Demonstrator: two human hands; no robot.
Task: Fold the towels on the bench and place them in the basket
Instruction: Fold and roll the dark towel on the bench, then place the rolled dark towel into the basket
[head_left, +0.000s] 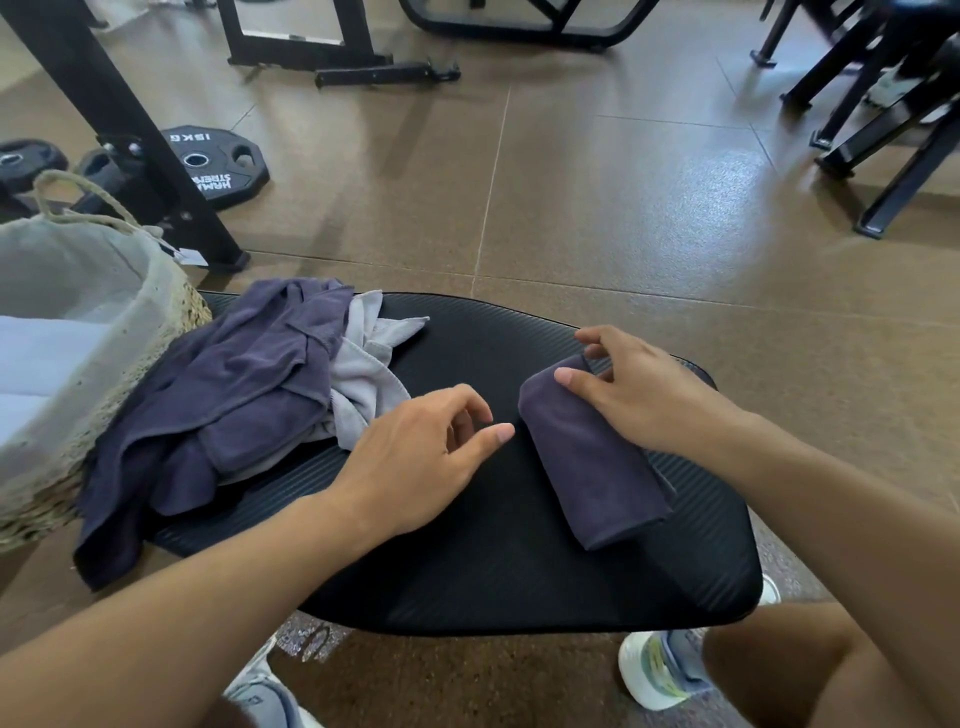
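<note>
Bare bench (467, 545) centre and near; towel heap (234, 395) and basket (130, 332) block left; folded towel (597, 467) right.

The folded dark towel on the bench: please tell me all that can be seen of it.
The folded towel is dark purple-grey, soft cloth folded into a narrow oblong. It lies flat and aslant on the right part of the black bench, apart from the unfolded pile. The right hand rests on its far end, fingers bent over the edge.
</note>
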